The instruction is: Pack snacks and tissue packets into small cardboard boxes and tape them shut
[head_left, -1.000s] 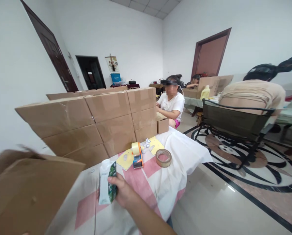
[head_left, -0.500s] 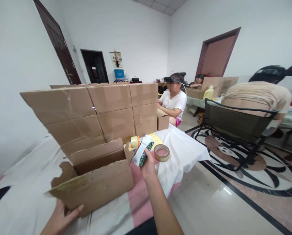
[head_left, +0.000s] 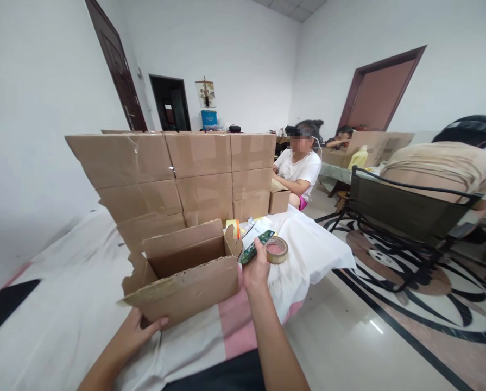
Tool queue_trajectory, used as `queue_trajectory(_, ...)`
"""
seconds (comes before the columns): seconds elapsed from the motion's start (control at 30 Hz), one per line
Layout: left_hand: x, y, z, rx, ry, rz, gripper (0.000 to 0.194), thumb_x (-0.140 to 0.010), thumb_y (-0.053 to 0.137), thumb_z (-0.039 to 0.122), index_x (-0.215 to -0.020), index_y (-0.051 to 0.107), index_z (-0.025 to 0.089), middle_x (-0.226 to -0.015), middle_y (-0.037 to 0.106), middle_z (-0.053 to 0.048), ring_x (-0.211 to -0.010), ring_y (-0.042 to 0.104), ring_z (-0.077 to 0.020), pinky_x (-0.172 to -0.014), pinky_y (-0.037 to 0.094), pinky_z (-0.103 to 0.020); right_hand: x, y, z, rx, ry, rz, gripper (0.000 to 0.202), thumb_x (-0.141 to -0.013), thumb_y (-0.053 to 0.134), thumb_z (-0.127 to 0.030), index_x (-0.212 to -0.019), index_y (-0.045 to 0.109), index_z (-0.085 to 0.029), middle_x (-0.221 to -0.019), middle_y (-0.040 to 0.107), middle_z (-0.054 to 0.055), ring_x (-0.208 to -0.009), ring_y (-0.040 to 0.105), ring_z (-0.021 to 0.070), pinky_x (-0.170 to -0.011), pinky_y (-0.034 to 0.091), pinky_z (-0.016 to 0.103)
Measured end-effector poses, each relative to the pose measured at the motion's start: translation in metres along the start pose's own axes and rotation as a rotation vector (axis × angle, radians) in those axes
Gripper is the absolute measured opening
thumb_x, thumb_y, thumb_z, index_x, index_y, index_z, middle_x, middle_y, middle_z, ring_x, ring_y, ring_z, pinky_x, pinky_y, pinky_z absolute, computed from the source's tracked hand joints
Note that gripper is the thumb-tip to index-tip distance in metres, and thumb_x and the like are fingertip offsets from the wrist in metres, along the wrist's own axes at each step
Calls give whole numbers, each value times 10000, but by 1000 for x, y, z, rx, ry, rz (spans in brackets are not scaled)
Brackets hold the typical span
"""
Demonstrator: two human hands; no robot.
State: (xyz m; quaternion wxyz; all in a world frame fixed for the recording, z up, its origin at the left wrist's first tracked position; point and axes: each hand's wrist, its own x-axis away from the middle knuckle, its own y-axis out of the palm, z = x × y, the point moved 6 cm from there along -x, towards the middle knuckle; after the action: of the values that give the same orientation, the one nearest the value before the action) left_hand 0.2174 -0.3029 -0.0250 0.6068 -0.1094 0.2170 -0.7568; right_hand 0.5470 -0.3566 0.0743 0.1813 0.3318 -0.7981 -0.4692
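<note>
An open cardboard box [head_left: 185,298] with torn flaps stands on the cloth in front of me, its inside partly visible. My left hand [head_left: 143,326] grips its lower left corner, thumb along the front and the other fingers mostly hidden. In my right hand [head_left: 258,267] is a white and dark green packet [head_left: 256,241], held tilted beside the box's right end. Just right of the packet lies a roll of tape [head_left: 277,250]. Behind the box's right flap sits a small orange and white item [head_left: 233,228], partly covered.
Stacked cardboard boxes [head_left: 202,179] form a wall behind the open box. A smaller box [head_left: 279,200] stands at the stack's right end. Across from me a person [head_left: 302,168] sits; another sits in a dark chair [head_left: 409,187] at right. White cloth [head_left: 311,239] hangs over the edge.
My view has shifted, so the whole scene sits farther right. The packet in my right hand is tilted more toward flat. My left hand keeps its place on the box.
</note>
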Motion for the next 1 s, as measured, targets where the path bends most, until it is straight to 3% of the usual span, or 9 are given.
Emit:
queue_trajectory(0.2, 0, 2, -2, 69, 35, -18, 808, -647, 778, 586, -1298, 552, 165, -1186, 710, -161, -1178, 637, -408, -1010, 538, -518, 9, 9, -8, 55, -38, -80, 527, -795, 667, -444, -1263, 563, -225, -1142, 715, 56, -972, 687, 197, -996, 507, 422)
queue_trajectory(0.37, -1, 4, -4, 83, 49, -25, 794, -677, 762, 569, -1322, 530, 166, -1196, 699, -167, -1197, 622, -410, -1033, 517, -540, 3, 24, -22, 128, -103, -178, 530, -896, 437, -577, -1286, 560, -240, -1148, 704, 70, -1035, 679, 212, -1008, 494, 431)
queue_trajectory(0.53, 1, 4, 4, 34, 107, -36, 779, -719, 734, 553, -1348, 511, 151, -1223, 675, -172, -1266, 568, -409, -1103, 444, -563, -5, 79, -51, 323, -259, -416, 601, -922, 346, -656, -1295, 519, -217, -1034, 706, 105, -952, 706, 240, -835, 556, 425)
queue_trajectory(0.63, 2, 4, 5, 33, 111, -73, 749, -771, 699, 539, -1371, 483, 146, -1314, 623, -185, -1285, 558, -384, -1114, 436, -547, -3, 123, -62, 518, -346, -601, 595, -880, 473, -675, -1284, 494, -239, -1072, 680, 77, -991, 697, 223, -791, 556, 374)
queue_trajectory(0.7, 2, 5, 4, 39, 117, -81, 738, -780, 701, 527, -1372, 474, 149, -1356, 596, -186, -1309, 537, -374, -1128, 421, -544, 1, 150, -55, 658, -300, -785, 565, -836, 586, -641, -1217, 519, -230, -1067, 673, 52, -979, 689, 202, -787, 556, 341)
queue_trajectory(0.8, 2, 3, 1, 45, 130, -64, 736, -759, 729, 519, -1338, 487, 134, -1373, 580, -193, -1323, 520, -372, -1134, 412, -536, 12, 174, -24, 880, -117, -1095, 438, -826, 659, -556, -1063, 577, -196, -948, 689, 15, -871, 680, 165, -734, 563, 296)
queue_trajectory(0.9, 3, 2, 3, 49, 137, -55, 746, -749, 744, 513, -1325, 485, 115, -1365, 575, -204, -1307, 529, -371, -1124, 419, -516, 21, 179, 7, 1055, 22, -1308, 397, -791, 715, -502, -984, 616, -171, -870, 694, -11, -778, 669, 143, -653, 550, 253)
queue_trajectory(1.0, 6, 1, 11, 47, 160, -69, 754, -772, 736, 499, -1363, 460, 120, -1344, 583, -193, -1273, 556, -364, -1092, 447, -497, 28, 176, 27, 1189, 198, -1397, 393, -852, 640, -511, -1027, 628, -159, -884, 693, -7, -774, 661, 145, -647, 532, 253)
